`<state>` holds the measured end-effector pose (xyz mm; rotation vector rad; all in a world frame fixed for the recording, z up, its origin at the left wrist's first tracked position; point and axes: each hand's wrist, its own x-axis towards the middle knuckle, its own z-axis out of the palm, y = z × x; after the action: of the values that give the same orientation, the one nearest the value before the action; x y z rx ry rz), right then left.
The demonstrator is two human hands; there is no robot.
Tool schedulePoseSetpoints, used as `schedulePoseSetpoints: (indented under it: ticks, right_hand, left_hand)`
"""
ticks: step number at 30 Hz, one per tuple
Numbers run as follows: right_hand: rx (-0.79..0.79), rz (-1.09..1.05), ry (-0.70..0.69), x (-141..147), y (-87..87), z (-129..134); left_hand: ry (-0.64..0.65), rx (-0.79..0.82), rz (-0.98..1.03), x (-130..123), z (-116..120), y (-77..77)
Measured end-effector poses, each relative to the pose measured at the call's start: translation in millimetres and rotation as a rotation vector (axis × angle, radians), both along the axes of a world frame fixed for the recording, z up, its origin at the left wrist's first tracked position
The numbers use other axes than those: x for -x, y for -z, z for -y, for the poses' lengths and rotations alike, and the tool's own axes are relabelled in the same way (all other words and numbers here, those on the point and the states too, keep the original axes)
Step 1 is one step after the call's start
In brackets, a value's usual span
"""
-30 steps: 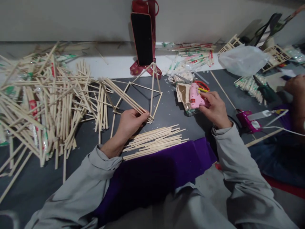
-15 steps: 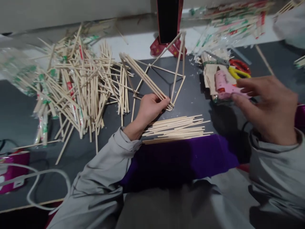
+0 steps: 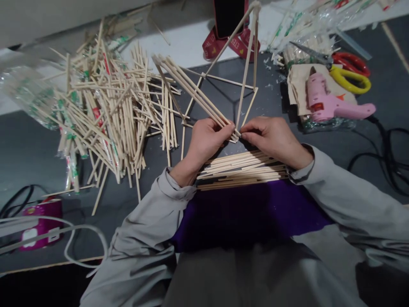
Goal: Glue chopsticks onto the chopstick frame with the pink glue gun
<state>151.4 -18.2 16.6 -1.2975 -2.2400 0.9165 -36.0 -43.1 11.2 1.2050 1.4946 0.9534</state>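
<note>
A frame of joined wooden sticks (image 3: 228, 80) stands on the dark table in front of me. My left hand (image 3: 209, 138) is closed on several slanting sticks (image 3: 198, 94) near their lower ends. The fingers of my right hand (image 3: 271, 138) pinch at the frame's nearest corner, beside the left fingertips; what is between them is too small to make out. Below both hands lies a row of loose sticks (image 3: 243, 168) at the edge of a purple cloth (image 3: 249, 213). A pink glue gun (image 3: 335, 102) rests on a folded beige cloth to the right.
A large pile of sticks (image 3: 108, 111) and wrappers covers the left side. Scissors with red and yellow handles (image 3: 349, 83) lie by the glue gun. A phone (image 3: 230, 19) stands at the back. White cable (image 3: 86, 232) and a magenta box (image 3: 43, 221) are at lower left.
My right hand has moved left from the glue gun's handle to the frame's near corner, and its fingers have closed. The glue gun stays on the cloth. The camera view has shifted.
</note>
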Motion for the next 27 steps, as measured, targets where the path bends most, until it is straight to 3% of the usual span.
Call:
schedulePoseSetpoints:
  ticks: [11,27]
  right_hand:
    - [-0.035,-0.007,-0.004,4.3,9.4,-1.1]
    - [-0.052,0.026,-0.055,5.1,8.6,-4.7]
  left_hand:
    - [0.012,-0.012,0.045,2.5,1.4,5.2]
    - [-0.002,0.016,0.031,2.8,2.0,2.3]
